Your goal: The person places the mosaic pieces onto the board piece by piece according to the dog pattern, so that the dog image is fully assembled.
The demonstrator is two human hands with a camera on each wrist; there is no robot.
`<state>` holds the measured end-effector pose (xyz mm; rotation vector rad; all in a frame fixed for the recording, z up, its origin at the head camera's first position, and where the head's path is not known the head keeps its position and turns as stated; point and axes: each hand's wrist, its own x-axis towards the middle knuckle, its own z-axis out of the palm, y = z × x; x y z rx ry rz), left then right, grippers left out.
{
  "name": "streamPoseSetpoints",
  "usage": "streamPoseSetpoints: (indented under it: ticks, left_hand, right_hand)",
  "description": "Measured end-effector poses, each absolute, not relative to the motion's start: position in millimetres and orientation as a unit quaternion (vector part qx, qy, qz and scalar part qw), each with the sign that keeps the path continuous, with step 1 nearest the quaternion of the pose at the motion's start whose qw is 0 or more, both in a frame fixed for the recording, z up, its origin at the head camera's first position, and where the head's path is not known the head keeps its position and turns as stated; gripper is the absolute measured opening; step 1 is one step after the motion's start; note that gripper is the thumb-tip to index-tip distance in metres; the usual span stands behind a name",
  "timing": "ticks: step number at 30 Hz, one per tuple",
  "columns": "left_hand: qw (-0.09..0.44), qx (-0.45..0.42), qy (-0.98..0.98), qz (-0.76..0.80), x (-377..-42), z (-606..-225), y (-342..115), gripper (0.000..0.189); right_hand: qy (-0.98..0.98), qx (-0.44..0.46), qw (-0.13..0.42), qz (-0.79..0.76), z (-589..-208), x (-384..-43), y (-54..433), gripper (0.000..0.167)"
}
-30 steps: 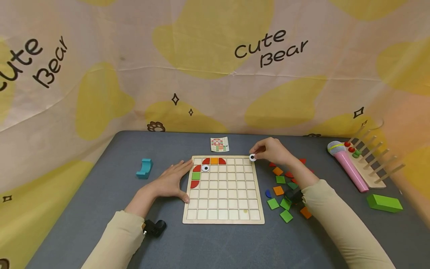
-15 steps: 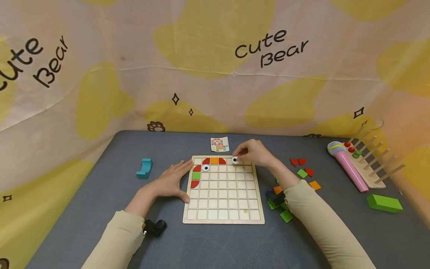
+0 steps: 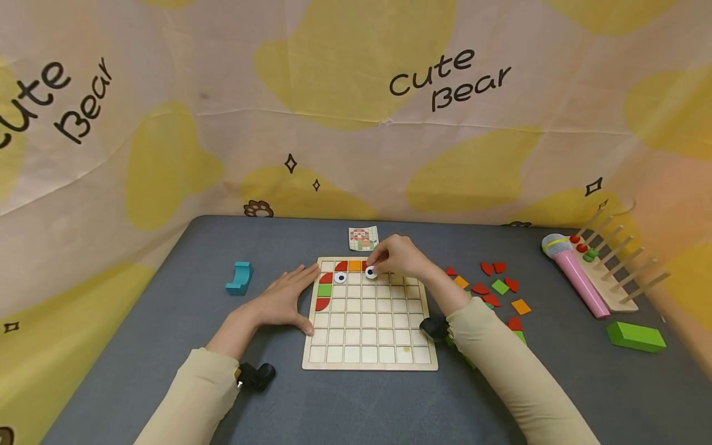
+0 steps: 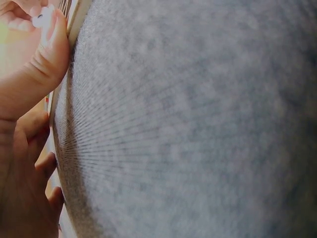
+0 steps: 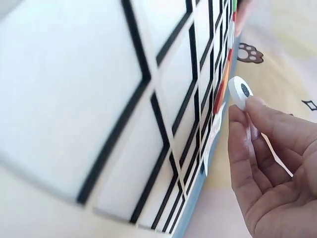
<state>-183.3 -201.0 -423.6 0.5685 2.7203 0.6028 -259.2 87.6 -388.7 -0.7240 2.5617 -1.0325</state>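
Note:
My right hand (image 3: 397,256) pinches a round white eye piece (image 3: 371,272) with a black centre between thumb and fingertips. In the right wrist view the eye piece (image 5: 239,92) stands on edge, tilted, above the grid board. The wooden grid board (image 3: 369,364) lies flat; its upper left squares bear red quarter-round tiles (image 3: 322,304), an orange square tile (image 3: 354,266), a green square tile (image 3: 324,291) and a second eye piece (image 3: 340,278). My left hand (image 3: 280,298) rests along the board's left edge with fingers spread. In the left wrist view its thumb (image 4: 47,64) lies at the rim.
Behind the board lies a small picture card (image 3: 363,239). Loose red, green and orange tiles (image 3: 500,287) are scattered on the right, partly under my right arm. Farther right are a pink toy microphone (image 3: 578,278), a pegged stand (image 3: 617,278) and a green block (image 3: 636,336). A teal curved block (image 3: 240,279) sits left.
My right hand has carried the eye piece leftward from the board's upper right corner to beside the red tile in the top row. The left hand stays in place.

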Motion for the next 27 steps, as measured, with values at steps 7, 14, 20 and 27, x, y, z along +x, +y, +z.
streamPoseSetpoints:
  ticks: [7, 14, 20, 27]
  left_hand:
    - [0.153, 0.197, 0.945, 0.211, -184, -423, -200, 0.129]
    - [0.151, 0.195, 0.946, 0.211, -183, -423, -201, 0.13]
    - [0.149, 0.196, 0.946, 0.211, -184, -424, -201, 0.13]
    - [0.152, 0.196, 0.945, 0.214, -183, -422, -200, 0.129]
  right_hand:
    - [0.895, -0.242, 0.155, -0.341, -392, -256, 78, 0.009]
    - [0.903, -0.249, 0.141, -0.32, -394, -255, 75, 0.006]
    - [0.908, -0.25, 0.137, -0.307, -396, -256, 75, 0.005]
    - [0.913, -0.253, 0.129, -0.292, -398, -255, 74, 0.004]
